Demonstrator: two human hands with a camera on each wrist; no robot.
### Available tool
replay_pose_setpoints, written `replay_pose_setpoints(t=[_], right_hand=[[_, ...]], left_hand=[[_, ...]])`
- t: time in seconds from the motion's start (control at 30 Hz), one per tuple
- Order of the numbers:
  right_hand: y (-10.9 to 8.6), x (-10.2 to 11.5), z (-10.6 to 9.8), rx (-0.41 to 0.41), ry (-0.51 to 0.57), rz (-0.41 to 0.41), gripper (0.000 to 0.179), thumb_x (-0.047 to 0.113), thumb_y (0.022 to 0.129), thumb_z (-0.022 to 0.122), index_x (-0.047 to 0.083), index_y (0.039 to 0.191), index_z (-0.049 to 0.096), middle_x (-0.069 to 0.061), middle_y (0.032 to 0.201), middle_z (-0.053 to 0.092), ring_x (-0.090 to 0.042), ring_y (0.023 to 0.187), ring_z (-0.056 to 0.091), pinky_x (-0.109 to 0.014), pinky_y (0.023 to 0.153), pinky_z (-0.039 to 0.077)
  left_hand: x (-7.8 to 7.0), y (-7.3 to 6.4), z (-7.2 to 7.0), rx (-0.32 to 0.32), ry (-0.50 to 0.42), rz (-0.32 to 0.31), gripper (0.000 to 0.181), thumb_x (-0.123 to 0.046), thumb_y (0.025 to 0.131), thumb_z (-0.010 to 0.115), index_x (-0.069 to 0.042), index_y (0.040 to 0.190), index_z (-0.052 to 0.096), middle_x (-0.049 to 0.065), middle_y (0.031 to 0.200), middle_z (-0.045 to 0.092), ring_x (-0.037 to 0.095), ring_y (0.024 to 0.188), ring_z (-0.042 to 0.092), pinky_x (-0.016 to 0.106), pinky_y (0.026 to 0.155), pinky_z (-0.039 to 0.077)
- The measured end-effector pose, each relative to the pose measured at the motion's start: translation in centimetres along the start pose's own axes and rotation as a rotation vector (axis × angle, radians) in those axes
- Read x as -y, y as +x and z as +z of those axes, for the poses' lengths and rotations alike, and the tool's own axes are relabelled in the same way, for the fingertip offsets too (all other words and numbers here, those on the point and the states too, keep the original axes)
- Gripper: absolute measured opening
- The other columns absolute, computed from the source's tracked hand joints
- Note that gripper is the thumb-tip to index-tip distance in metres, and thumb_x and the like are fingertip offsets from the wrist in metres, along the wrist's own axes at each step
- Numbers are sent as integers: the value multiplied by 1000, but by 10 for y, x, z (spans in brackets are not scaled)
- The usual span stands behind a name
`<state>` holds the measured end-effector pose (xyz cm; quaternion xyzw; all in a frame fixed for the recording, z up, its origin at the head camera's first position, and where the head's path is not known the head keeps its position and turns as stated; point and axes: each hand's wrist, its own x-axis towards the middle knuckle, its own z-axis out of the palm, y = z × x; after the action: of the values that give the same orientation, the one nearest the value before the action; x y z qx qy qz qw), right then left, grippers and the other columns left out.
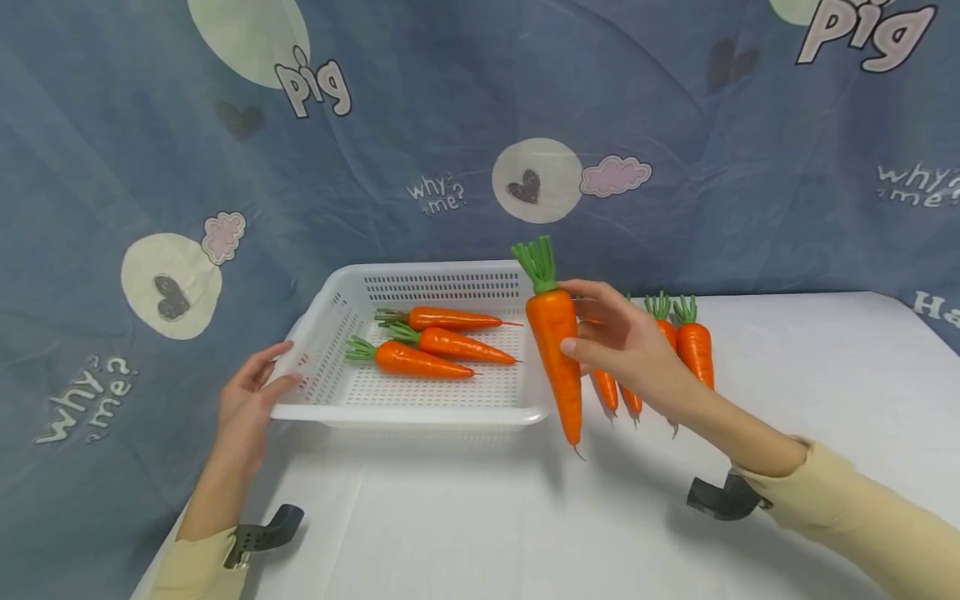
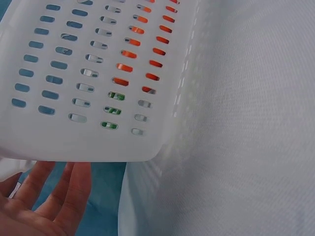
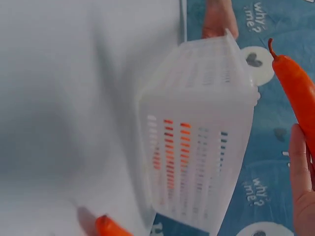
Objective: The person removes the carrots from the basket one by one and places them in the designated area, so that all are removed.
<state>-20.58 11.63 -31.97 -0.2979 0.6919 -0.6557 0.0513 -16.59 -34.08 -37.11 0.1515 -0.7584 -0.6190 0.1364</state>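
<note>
My right hand [image 1: 626, 337] grips a carrot [image 1: 555, 354] near its green top, held up tip-down just off the right end of a white plastic basket [image 1: 420, 417]. In the right wrist view the same carrot [image 3: 298, 88] shows at the right edge with the fingers around it. Three carrots [image 1: 423, 361] lie inside the basket, their green tops to the left. At the basket's left end my left hand [image 1: 251, 392] grips the rim, thumb on top. From the left wrist camera, the left hand's fingers [image 2: 69, 196] curl under the rim beside the slotted wall.
Several more carrots [image 1: 695, 350] lie on the white-covered table [image 1: 450, 517] behind my right hand, partly hidden by it. A blue printed cloth [image 1: 420, 108] hangs right behind the basket and along the left side. Dark straps [image 1: 723, 497] sit at both wrists.
</note>
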Motion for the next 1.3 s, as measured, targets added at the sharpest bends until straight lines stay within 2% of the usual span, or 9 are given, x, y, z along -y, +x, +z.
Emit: replay_pose_setpoints(t=[0.1, 0.3, 0.47, 0.67, 0.93, 1.3], right_hand=[[-5, 0, -6, -17, -54, 19, 57, 8, 93, 66, 17, 144, 45, -10, 135, 54, -27, 113, 61, -41, 81, 54], [-16, -5, -16, -35, -157, 81, 56, 12, 93, 68, 18, 144, 45, -9, 130, 57, -27, 106, 62, -39, 80, 54], [-27, -7, -28, -48, -166, 104, 56, 13, 94, 67, 20, 145, 45, -10, 133, 56, -26, 108, 62, -37, 81, 54], [-39, -9, -43, -66, -165, 88, 55, 9, 96, 63, 17, 146, 43, -14, 132, 55, -22, 104, 64, -40, 74, 56], [-57, -8, -61, -109, -252, 128, 56, 12, 97, 62, 18, 148, 41, -14, 134, 53, -17, 103, 63, -38, 73, 56], [-78, -13, -84, -192, -288, 193, 54, 16, 98, 62, 17, 148, 41, 1, 125, 59, -12, 98, 65, -34, 71, 56]], left_hand=[[0, 0, 0, 4, -1, 4, 46, -12, 95, 64, -18, 139, 55, -4, 123, 58, 12, 108, 51, 16, 74, 48], [0, 0, 1, -4, -13, -1, 46, -10, 94, 65, -18, 138, 56, -4, 120, 59, 11, 106, 53, 16, 73, 48], [-1, 1, 1, -10, -24, -10, 46, -8, 93, 65, -18, 138, 57, -4, 120, 59, 11, 106, 52, 16, 73, 47], [-1, 0, 1, -9, -11, -12, 47, -9, 94, 65, -18, 139, 56, -4, 123, 58, 12, 108, 51, 15, 74, 47], [-1, -1, 1, 0, -17, 7, 46, -9, 94, 64, -18, 139, 56, -4, 120, 58, 11, 106, 51, 16, 73, 47], [1, 0, 1, -2, 4, 0, 47, -11, 95, 63, -18, 141, 54, -1, 126, 56, 11, 107, 52, 16, 74, 48]])
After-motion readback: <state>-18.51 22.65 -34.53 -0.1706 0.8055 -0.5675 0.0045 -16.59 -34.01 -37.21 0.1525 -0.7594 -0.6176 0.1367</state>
